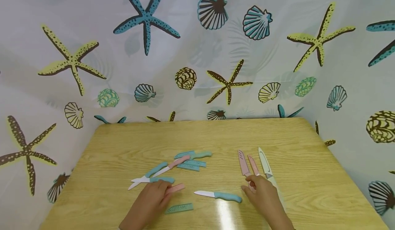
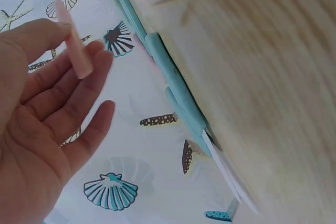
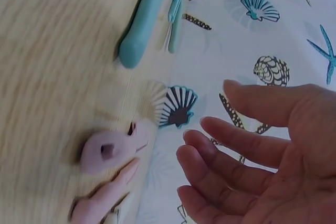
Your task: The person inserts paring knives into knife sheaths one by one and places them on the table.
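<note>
My left hand point(image 1: 151, 195) pinches a pink knife sheath point(image 2: 73, 40) between thumb and fingers, over the table's left-middle part. Beyond it lie teal-handled knives point(image 1: 162, 180) with bare white blades, partly crossing. A green sheath point(image 1: 179, 208) is just right of that wrist. My right hand point(image 1: 262, 192) is above the handle of a larger pink knife point(image 1: 243, 163) in its slotted sheath. In the right wrist view its fingers are relaxed and apart from the pink handle point(image 3: 113, 150). A smaller pink knife point(image 1: 253, 165) and a pale green knife point(image 1: 264, 163) lie alongside, partly covered by the hand.
Between the hands lies a teal-handled knife point(image 1: 228, 196), blade pointing left. Farther back, a pink-handled knife point(image 1: 180, 161), a green-handled knife point(image 1: 202, 154) and several teal sheaths point(image 1: 188, 167) overlap. A patterned cloth point(image 1: 191, 51) hangs behind the wooden table point(image 1: 216, 134).
</note>
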Tool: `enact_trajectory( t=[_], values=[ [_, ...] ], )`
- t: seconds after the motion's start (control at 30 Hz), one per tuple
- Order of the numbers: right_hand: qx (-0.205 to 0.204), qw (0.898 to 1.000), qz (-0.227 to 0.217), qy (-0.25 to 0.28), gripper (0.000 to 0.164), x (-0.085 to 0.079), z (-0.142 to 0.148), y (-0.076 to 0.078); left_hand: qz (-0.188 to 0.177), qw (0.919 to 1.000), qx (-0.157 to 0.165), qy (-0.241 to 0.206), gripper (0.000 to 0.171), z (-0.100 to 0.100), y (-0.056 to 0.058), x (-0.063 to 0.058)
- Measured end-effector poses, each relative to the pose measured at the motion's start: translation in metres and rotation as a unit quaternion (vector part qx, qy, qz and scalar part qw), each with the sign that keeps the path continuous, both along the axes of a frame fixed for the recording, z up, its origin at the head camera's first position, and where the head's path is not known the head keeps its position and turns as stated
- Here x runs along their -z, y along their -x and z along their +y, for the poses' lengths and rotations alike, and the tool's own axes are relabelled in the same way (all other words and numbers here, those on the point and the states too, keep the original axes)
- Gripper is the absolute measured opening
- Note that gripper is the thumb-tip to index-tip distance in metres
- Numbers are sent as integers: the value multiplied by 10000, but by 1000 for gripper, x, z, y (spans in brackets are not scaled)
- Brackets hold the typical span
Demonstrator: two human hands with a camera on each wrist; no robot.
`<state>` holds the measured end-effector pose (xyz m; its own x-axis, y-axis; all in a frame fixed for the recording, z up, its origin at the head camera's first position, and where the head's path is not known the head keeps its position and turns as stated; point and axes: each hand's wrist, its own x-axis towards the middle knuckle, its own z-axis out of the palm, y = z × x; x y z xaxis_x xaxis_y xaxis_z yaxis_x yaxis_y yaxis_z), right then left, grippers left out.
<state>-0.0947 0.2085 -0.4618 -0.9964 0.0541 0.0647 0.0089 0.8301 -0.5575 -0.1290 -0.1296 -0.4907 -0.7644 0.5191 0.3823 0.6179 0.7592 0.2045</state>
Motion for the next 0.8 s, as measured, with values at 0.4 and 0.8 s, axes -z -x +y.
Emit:
enact_trajectory(
  t=[0.4, 0.8],
  values=[
    [-998, 9930, 557, -308, 26, -5, -50, 19, 795, 9931, 588, -629, 22, -4, -3, -15],
    [-1501, 9833, 919, -474, 23, -3, -95, 48, 1019, 9864, 911, -912, 37, -7, -8, -21]
  ],
)
